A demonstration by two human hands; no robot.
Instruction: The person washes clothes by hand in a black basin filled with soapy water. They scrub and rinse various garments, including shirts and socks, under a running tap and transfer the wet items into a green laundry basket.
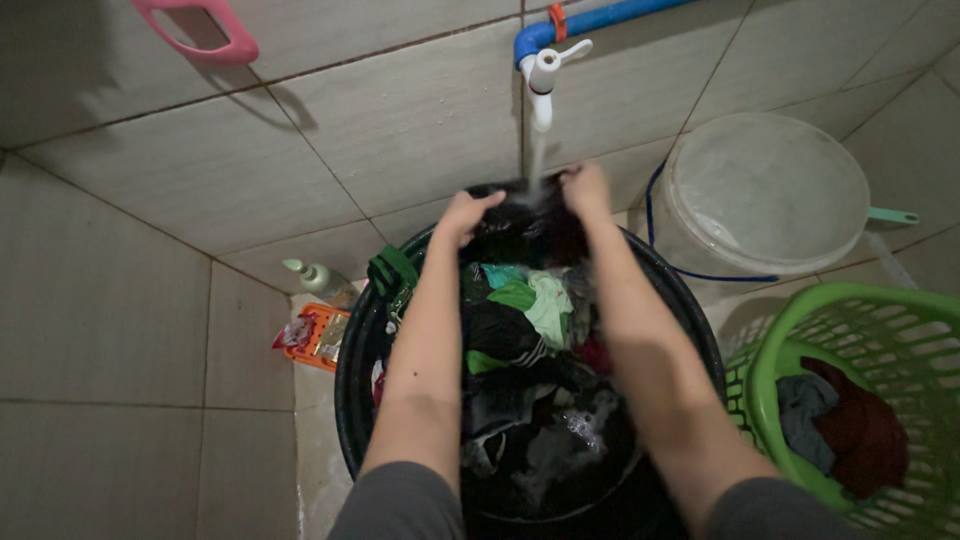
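Both my hands hold a dark wet garment stretched under the running stream from a white tap. My left hand grips its left edge and my right hand grips its right edge. Below them stands a large black tub filled with several soaked clothes, among them a green piece and dark ones in sudsy water.
A green plastic laundry basket with dark red and grey clothes stands at the right. A translucent white bucket sits behind it. A green-capped bottle and an orange packet lie left of the tub. Tiled walls surround.
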